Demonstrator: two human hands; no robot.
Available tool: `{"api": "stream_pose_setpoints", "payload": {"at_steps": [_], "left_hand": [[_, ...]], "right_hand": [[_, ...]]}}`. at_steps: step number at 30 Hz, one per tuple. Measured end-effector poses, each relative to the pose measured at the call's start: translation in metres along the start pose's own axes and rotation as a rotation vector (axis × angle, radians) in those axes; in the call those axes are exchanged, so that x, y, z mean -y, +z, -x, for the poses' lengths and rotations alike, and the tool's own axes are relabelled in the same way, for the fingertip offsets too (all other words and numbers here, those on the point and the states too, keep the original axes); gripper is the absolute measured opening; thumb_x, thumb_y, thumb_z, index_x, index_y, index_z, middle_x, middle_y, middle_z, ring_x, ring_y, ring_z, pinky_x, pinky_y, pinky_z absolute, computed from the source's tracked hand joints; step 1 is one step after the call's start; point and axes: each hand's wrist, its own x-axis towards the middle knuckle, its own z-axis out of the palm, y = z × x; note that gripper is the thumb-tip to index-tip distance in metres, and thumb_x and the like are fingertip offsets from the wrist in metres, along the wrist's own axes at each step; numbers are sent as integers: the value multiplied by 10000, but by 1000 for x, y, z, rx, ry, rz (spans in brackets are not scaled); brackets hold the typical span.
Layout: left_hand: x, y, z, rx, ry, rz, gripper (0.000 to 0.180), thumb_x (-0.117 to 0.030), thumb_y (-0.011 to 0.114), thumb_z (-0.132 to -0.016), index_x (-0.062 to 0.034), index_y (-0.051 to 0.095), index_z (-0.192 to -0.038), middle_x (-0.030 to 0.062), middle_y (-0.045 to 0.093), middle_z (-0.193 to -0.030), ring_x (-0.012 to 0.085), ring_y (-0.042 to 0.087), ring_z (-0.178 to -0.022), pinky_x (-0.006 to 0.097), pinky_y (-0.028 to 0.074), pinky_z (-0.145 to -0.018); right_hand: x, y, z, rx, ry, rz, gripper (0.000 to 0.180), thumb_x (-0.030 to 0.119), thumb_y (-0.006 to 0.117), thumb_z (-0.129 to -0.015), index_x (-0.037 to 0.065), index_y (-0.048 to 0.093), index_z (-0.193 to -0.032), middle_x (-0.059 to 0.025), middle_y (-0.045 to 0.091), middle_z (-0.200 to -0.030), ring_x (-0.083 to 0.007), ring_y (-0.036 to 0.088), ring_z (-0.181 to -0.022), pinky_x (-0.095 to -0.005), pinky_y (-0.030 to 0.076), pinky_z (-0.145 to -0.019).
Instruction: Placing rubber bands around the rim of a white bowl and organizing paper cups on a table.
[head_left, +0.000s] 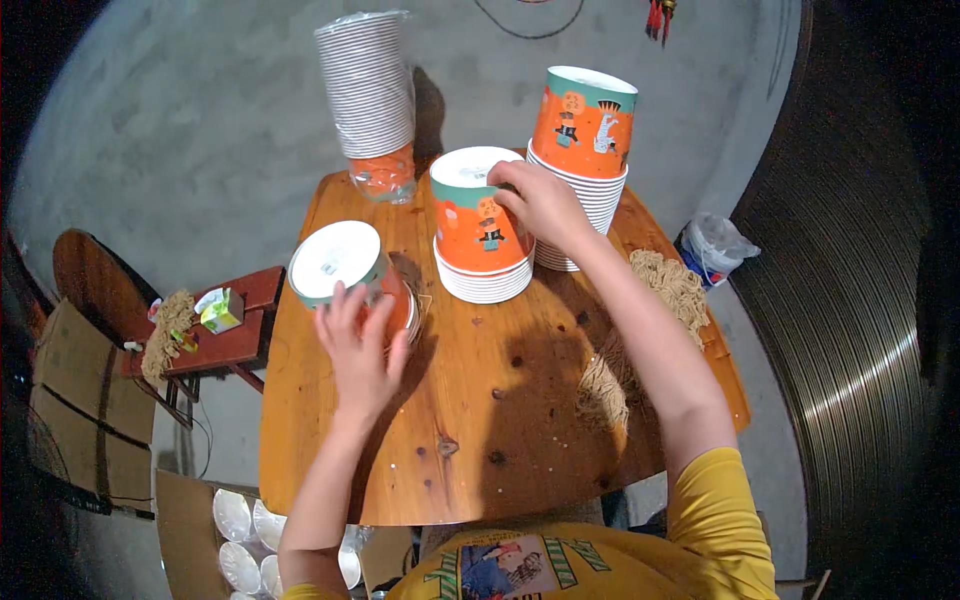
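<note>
At the left of the table, an upside-down orange and green paper bucket [338, 255] sits in a short stack. My left hand [362, 350] is in front of it, fingers spread, tips overlapping its side; whether they press on it I cannot tell. A second short stack of upside-down paper buckets [470, 225] stands in the middle, white rims showing below. My right hand [540, 200] has its bent fingers and thumb at the upper right edge of the top bucket, gripping there. A thin straw-coloured strand [424, 303] shows beside the left stack.
Behind stand a tall bucket stack [585, 130] and a plastic-wrapped stack [370, 95]. Tan noodle-like bundles [668, 290] lie on the wooden table's [440, 400] right side. A red bench [245, 320] holds a tissue box [220, 310]. A carton [190, 530] of round white pieces sits lower left.
</note>
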Motion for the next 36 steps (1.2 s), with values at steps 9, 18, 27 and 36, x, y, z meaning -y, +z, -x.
{"api": "stream_pose_setpoints", "payload": {"at_steps": [9,18,27,36], "left_hand": [[-41,36,-5,130,55,206,408,-113,628,-805,-49,503,-1188,147,449,-1266,339,324,-1318,512,255,-1074],[-56,38,-34,99,-396,785,403,-160,581,-883,-13,463,-1239,144,481,-1266,291,406,-1263,405,334,-1036],[-83,-15,-69,155,-828,1785,363,-189,507,-938,-5,465,-1247,61,591,-1108,122,581,-974,283,473,-848],[-104,-27,-42,353,-520,1008,172,-111,464,-945,-10,548,-1056,6,550,-827,86,522,-758,233,425,-664]], "right_hand": [[9,-33,-10,-63,57,-40,155,115,581,-848,42,563,-984,-119,608,-891,-264,605,-835,-353,477,-732],[36,-93,29,-325,12,-87,203,95,616,-836,55,607,-1036,-85,635,-1057,-202,600,-938,-306,484,-802],[42,-66,193,-323,146,-462,194,15,631,-773,86,598,-951,-114,585,-1196,-255,558,-1105,-359,427,-946],[7,-46,263,-15,359,-452,264,-14,563,-802,43,619,-1053,-89,633,-1072,-238,582,-1019,-346,434,-939]]}}
